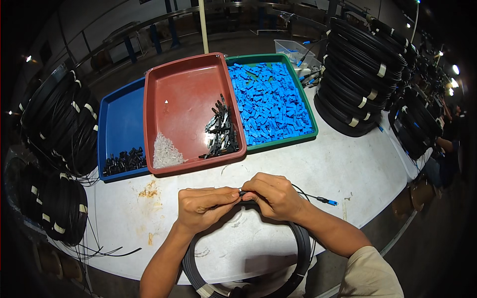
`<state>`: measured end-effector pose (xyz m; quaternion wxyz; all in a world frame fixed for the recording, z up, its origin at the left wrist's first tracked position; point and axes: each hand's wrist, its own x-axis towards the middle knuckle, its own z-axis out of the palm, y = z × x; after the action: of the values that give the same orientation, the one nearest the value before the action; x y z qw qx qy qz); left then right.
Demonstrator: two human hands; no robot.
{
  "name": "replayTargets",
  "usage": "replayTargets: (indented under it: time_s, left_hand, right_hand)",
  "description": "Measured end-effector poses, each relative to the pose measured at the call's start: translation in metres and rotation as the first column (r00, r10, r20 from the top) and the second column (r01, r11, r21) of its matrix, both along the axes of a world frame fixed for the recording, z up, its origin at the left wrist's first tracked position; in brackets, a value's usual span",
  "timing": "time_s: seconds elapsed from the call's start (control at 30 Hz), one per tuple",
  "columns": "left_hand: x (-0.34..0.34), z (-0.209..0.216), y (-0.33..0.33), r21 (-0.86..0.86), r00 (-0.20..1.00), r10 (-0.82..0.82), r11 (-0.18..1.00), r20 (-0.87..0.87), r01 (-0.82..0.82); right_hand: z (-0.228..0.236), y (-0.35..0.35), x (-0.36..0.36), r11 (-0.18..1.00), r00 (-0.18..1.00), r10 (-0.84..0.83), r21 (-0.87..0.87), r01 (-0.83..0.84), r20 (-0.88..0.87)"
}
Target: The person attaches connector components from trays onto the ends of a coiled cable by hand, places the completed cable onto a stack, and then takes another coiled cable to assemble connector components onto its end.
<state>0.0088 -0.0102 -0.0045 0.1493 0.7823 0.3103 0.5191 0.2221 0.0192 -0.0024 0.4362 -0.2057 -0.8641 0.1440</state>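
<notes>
Beige sleeve at lower right, nearest the camera. Black cable coil lies below the hands, partly over the white table. Left hand and right hand meet above the coil's far edge, fingertips clamped on a small dark piece, mostly hidden. Blue-tipped cable end sits right of the right hand. Red tray beyond, between blue tray and green tray.
</notes>
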Motion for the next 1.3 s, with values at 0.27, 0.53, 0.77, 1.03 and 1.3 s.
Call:
replayTargets:
  time_s: [0.27,0.53,0.77,1.03,1.3]
  left_hand:
    - [-0.0027,-0.0003,0.0006,-0.045,1.000,-0.030,0.999,-0.008,0.029]
    - [-0.0006,0.0011,-0.0029,-0.109,0.999,-0.021,0.994,0.028,0.024]
    - [-0.0032,0.0005,-0.0044,-0.134,0.999,0.012,0.991,0.030,-0.008]
    - [-0.0040,-0.0011,-0.0023,-0.106,1.000,-0.009,0.994,0.025,0.012]
    - [-0.0022,0.0010,-0.0035,-0.102,1.000,-0.005,0.995,0.003,0.005]
  right_hand:
    - [0.0019,0.0005,0.0015,0.999,1.000,0.010,0.043,-0.009,-0.006]
    - [0.0000,-0.0009,-0.0005,0.999,0.997,0.003,0.044,0.000,-0.072]
    - [0.0046,-0.0037,-0.0031,1.000,0.999,-0.027,0.001,0.027,-0.040]
    - [0.0017,-0.0028,-0.0017,1.000,0.999,-0.021,0.006,0.020,0.035]
    - [0.0013,-0.0023,-0.0002,0.999,0.998,-0.033,0.035,0.031,0.057]
